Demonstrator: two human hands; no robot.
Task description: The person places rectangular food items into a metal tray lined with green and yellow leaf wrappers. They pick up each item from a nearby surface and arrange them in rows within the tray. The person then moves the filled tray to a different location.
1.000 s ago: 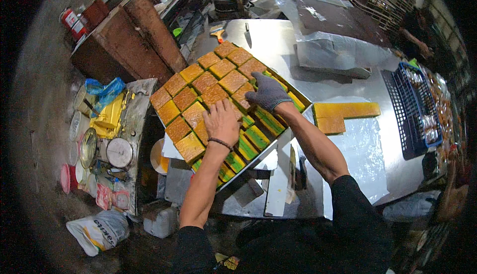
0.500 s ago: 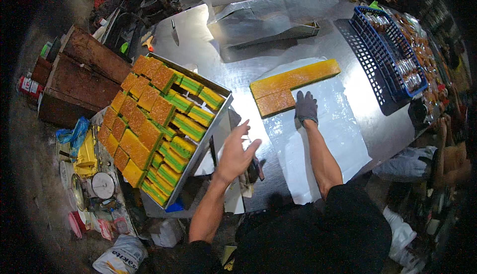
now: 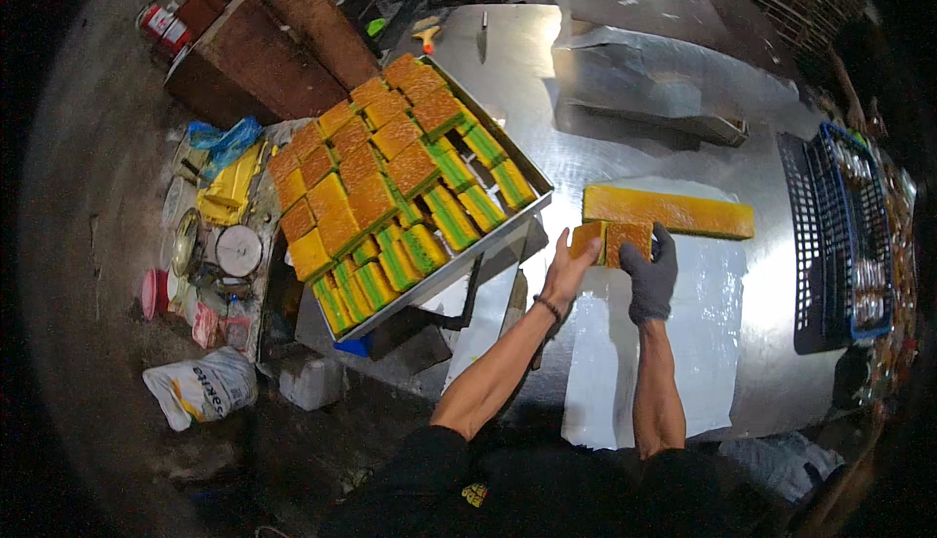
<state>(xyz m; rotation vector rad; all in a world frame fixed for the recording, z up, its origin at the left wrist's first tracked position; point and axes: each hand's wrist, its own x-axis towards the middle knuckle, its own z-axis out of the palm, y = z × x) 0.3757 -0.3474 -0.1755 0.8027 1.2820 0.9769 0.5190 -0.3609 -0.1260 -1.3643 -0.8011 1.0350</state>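
The bare left hand and grey-gloved right hand together grip a short orange cake slab. At twelve o'clock lies a long orange slab; at nine, a metal tray of cut cakes.

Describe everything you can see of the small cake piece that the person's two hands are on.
The small cake piece is a short block with an orange-brown top that looks soft and baked; its lower layers are hidden here. It lies flat on the white sheet covering the steel table, just in front of the left end of the long cake slab. The bare left hand touches its left end, and the grey-gloved right hand presses its right side.
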